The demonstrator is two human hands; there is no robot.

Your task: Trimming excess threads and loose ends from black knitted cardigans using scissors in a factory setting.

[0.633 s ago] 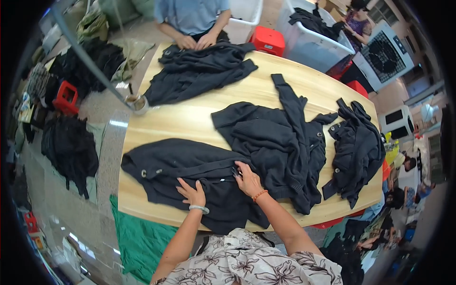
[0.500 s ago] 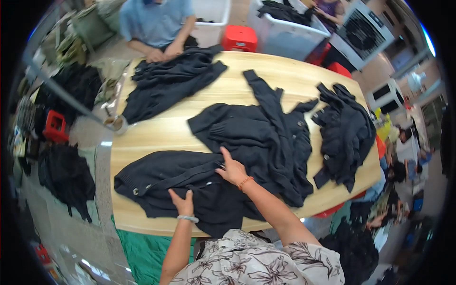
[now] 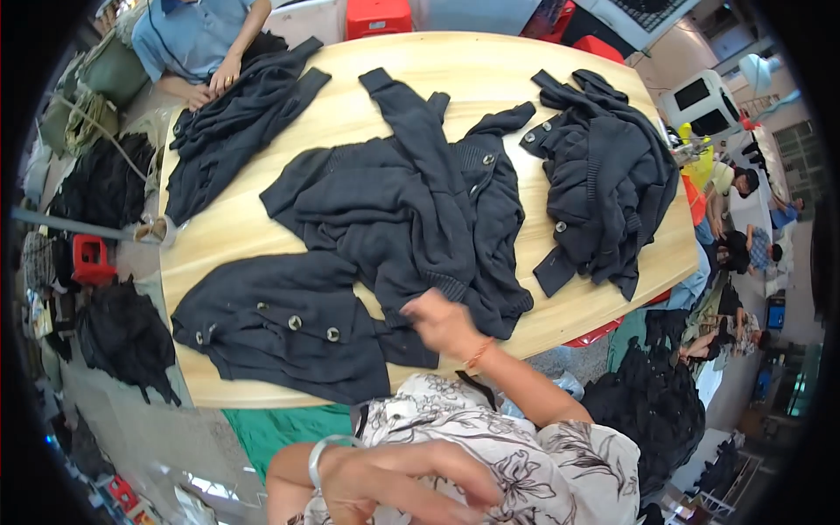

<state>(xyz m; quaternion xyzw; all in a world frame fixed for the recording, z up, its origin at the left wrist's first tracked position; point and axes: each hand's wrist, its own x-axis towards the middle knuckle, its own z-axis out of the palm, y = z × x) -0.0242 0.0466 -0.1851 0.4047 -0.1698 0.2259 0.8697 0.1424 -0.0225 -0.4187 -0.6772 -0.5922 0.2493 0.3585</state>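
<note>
A dark knitted cardigan (image 3: 262,328) with large round buttons lies flat at the near left of the table. Beside its sleeve and the cuff of a second dark cardigan (image 3: 394,201), my right hand (image 3: 448,325) is over the near edge, blurred by motion, so what its fingers do is unclear. My left hand (image 3: 398,479), with a pale bangle at the wrist, is raised close in front of my patterned shirt; its fingers are stretched and apart, with nothing seen in them. The second cardigan lies bunched in the middle, one sleeve pointing away.
Another bunched dark cardigan (image 3: 604,184) lies at the table's right. Across the far left corner, a person in blue (image 3: 197,39) has both hands on a dark garment (image 3: 241,131). Red stools (image 3: 378,17) stand beyond the wooden table (image 3: 490,66); dark garments (image 3: 127,337) are piled on the floor.
My left hand has let go of the near cardigan and come back toward my body. My right hand has left its front edge and moved nearer. The cardigan now lies flatter, its buttons showing.
</note>
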